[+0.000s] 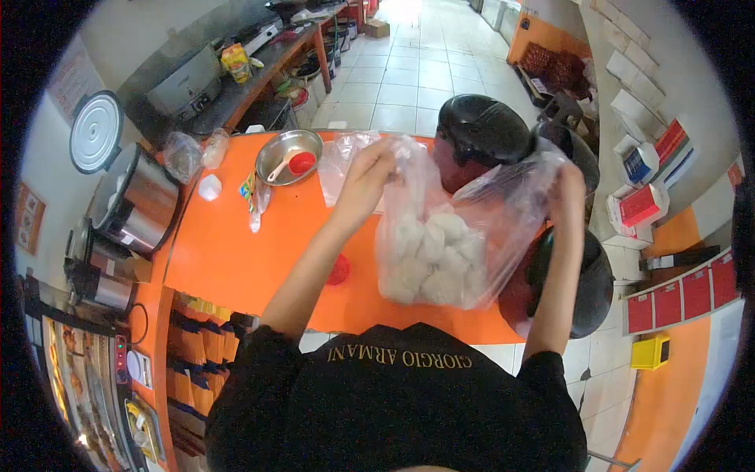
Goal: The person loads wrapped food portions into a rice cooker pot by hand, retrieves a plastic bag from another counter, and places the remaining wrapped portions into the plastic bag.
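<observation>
A clear plastic bag hangs stretched between my two hands over the orange table. Several pale, rounded lumps that look like dough balls or buns fill its lower part. My left hand is closed on the bag's upper left edge. Its upper right corner is gripped by my right hand, partly blurred. Beyond my left hand, more thin clear plastic lies on the table. A small red round item shows beside the bag, below my left forearm.
On the orange table, a metal bowl holds a red scoop. Black-topped round containers stand along the right side, one close under my right forearm. Large cookers line the left edge. A tiled floor stretches behind.
</observation>
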A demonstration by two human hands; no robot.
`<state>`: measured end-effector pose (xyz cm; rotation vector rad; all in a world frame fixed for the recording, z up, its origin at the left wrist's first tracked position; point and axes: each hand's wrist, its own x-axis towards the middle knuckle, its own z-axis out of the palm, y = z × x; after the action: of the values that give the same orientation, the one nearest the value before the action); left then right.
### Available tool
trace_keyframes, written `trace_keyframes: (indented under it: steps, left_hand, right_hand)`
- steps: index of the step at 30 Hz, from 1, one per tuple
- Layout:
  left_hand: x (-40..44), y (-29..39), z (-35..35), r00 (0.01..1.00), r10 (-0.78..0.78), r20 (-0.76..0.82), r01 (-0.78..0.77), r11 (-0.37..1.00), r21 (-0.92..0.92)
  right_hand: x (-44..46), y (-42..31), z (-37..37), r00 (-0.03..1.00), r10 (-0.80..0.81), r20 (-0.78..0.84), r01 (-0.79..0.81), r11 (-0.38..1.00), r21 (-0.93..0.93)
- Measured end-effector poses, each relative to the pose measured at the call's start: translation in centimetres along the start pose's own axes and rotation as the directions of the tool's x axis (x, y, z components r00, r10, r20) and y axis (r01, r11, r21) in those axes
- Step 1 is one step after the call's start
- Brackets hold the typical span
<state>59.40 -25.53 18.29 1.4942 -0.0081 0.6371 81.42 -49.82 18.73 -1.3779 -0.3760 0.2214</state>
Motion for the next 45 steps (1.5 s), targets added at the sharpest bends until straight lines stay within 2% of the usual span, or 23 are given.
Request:
trace_keyframes:
  steps: [1, 3, 4, 5, 7, 9, 12, 15, 21, 23, 25, 26, 27, 28, 30, 31, 33, 35, 38, 40, 42, 43, 45]
  left_hand:
    - [0.7, 0.7, 0.6, 1.0, 0.0, 0.0, 0.0, 1.0, -0.003]
    - [2.6, 2.7, 2.0, 0.995, 0.021, -0.099, -0.017, 0.999, 0.041]
    - [3.9, 3.2, 2.1, 0.995, 0.026, -0.097, -0.022, 0.999, 0.035]
    - [5.3, 3.6, 2.1, 0.996, 0.077, -0.048, -0.075, 0.996, 0.056]
    - [8.1, 3.4, 2.1, 0.993, 0.12, 0.003, -0.12, 0.99, 0.07]
    - [11.0, 2.8, 2.6, 0.986, 0.162, 0.034, -0.164, 0.983, 0.086]
    - [13.3, -0.2, 3.5, 0.995, 0.085, 0.05, -0.086, 0.996, 0.011]
    - [14.1, -4.9, 3.0, 0.996, -0.024, 0.081, 0.023, 1.0, 0.019]
    - [11.8, -2.9, 1.2, 0.993, 0.021, 0.12, -0.06, 0.94, 0.335]
    - [10.1, -2.0, -0.6, 0.984, -0.077, 0.163, -0.006, 0.89, 0.456]
    - [5.6, -1.2, -1.9, 0.995, 0.028, 0.097, -0.074, 0.854, 0.515]
    - [3.2, -1.8, -2.9, 0.997, 0.071, 0.025, -0.076, 0.922, 0.38]
    - [0.2, -2.1, -4.1, 0.992, 0.112, -0.063, -0.093, 0.965, 0.244]
    - [-3.3, -0.9, -4.8, 0.997, -0.009, -0.073, 0.021, 0.986, 0.168]
    - [-11.6, 0.0, -6.7, 0.948, -0.301, -0.105, 0.303, 0.953, 0.005]
    - [-16.0, -1.1, -7.8, 0.879, -0.463, -0.109, 0.455, 0.886, -0.094]
    - [-23.3, -1.6, -7.5, 0.782, -0.624, -0.017, 0.614, 0.773, -0.16]
    - [-29.3, -2.9, -5.9, 0.614, -0.789, -0.021, 0.756, 0.595, -0.271]
    - [-35.3, -5.0, -1.8, 0.48, -0.823, -0.305, 0.714, 0.568, -0.41]
    - [-40.1, -9.3, 0.5, 0.348, -0.804, -0.482, 0.64, 0.58, -0.505]
    - [-45.8, -15.6, 2.3, 0.382, -0.685, -0.62, 0.878, 0.479, 0.013]
    - [-48.7, -17.7, 4.1, 0.353, -0.678, -0.644, 0.878, 0.478, -0.022]
    - [-54.8, -20.1, 8.7, 0.627, -0.519, -0.58, 0.773, 0.324, 0.545]
  right_hand:
    - [-1.9, -2.3, 0.6, 0.998, -0.005, -0.058, 0.019, 0.973, 0.231]
    - [-1.8, -2.8, -1.9, 0.992, -0.002, -0.128, 0.037, 0.962, 0.271]
    - [-2.2, -3.1, -2.4, 0.957, -0.266, -0.115, 0.263, 0.964, -0.04]
    - [-2.3, -3.7, -2.7, 0.956, -0.269, -0.117, 0.265, 0.963, -0.044]
    - [-3.0, -5.6, -2.8, 0.957, -0.136, -0.255, 0.209, 0.935, 0.286]
    - [-2.7, -5.6, -2.9, 0.943, -0.248, -0.223, 0.311, 0.894, 0.323]
    - [-2.9, -5.7, -2.6, 0.938, -0.187, -0.292, 0.25, 0.948, 0.195]
    - [-3.1, -2.0, -3.6, 0.953, -0.203, -0.226, 0.174, 0.975, -0.142]
    - [-4.2, -2.0, -5.4, 0.966, -0.171, -0.194, 0.142, 0.978, -0.154]
    - [-3.6, -1.2, -6.0, 0.954, -0.286, -0.092, 0.215, 0.864, -0.456]
    - [-5.2, -3.3, -5.1, 0.995, -0.089, 0.041, 0.097, 0.849, -0.519]
    - [-6.1, -3.7, -4.6, 0.983, -0.165, 0.079, 0.182, 0.825, -0.535]
    - [-7.4, -5.4, -3.6, 0.96, -0.257, 0.112, 0.231, 0.498, -0.836]
    - [-7.9, -5.2, -3.5, 0.917, -0.382, 0.112, 0.339, 0.602, -0.723]
    - [-8.1, -5.3, -2.6, 0.665, -0.746, 0.011, 0.482, 0.418, -0.77]
    - [-8.4, -5.2, -0.9, 0.597, -0.798, -0.082, 0.602, 0.513, -0.612]
    - [-10.0, -4.7, 4.0, 0.574, -0.797, -0.187, 0.68, 0.591, -0.434]
    - [-9.6, -2.5, 6.5, 0.636, -0.77, 0.052, 0.772, 0.633, -0.057]
    - [-12.2, -0.6, 12.6, 0.811, -0.532, 0.243, 0.556, 0.831, -0.036]
    - [-13.1, 0.4, 14.4, 0.767, -0.503, 0.399, 0.525, 0.849, 0.062]
    - [-14.2, 1.9, 16.0, 0.664, -0.502, 0.554, 0.48, 0.854, 0.199]
    - [-15.0, 2.5, 16.6, 0.645, -0.493, 0.584, 0.46, 0.861, 0.219]
    - [-17.5, 3.7, 18.0, 0.591, -0.439, 0.677, 0.441, 0.879, 0.185]
